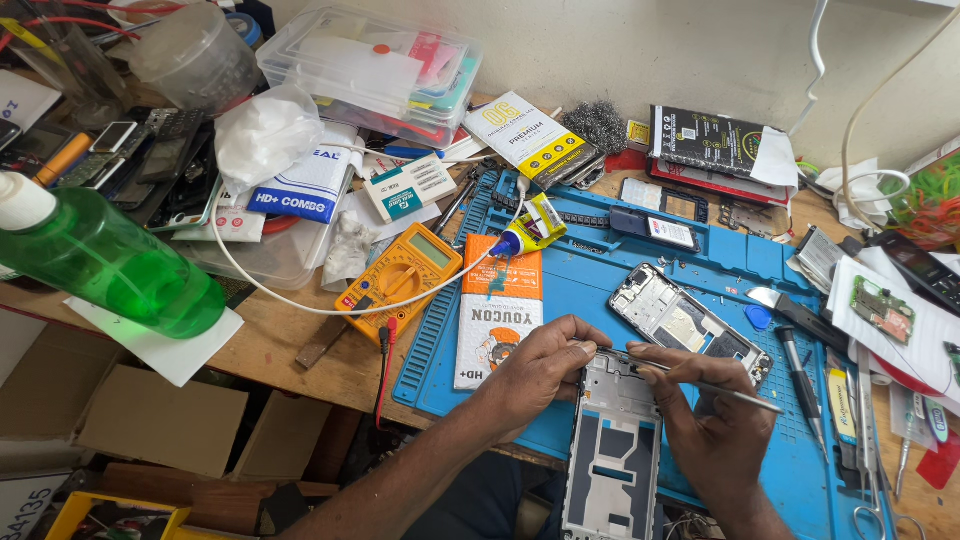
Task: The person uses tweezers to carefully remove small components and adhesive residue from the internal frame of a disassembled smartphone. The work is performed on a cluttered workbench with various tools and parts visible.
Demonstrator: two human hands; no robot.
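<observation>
Lying at the far left of the frame, a green plastic bottle (105, 260) rests on its side on white paper, well apart from the work. Right of it an orange multimeter (400, 277) sits at the left edge of the blue repair mat (560, 270), with an orange-and-white flat packet (498, 315) just beside it and a small glue tube (528, 230) above.

At lower centre the left hand (540, 368) is clenched on the upper left corner of a grey phone frame (612, 455). This phone frame stands with its long axis running nearly up and down the picture, top end toward the wall, bottom end hanging past the near table edge over the person's lap. The right hand (715, 425) grips thin metal tweezers (700, 380), which lie almost level, tip pointing left onto the frame's top edge.

Just above the hands a second opened phone body (690, 325) lies slanted from upper left to lower right. Free mat shows only between it and the packet; screwdrivers (800, 375) and loose tools crowd the right edge.
</observation>
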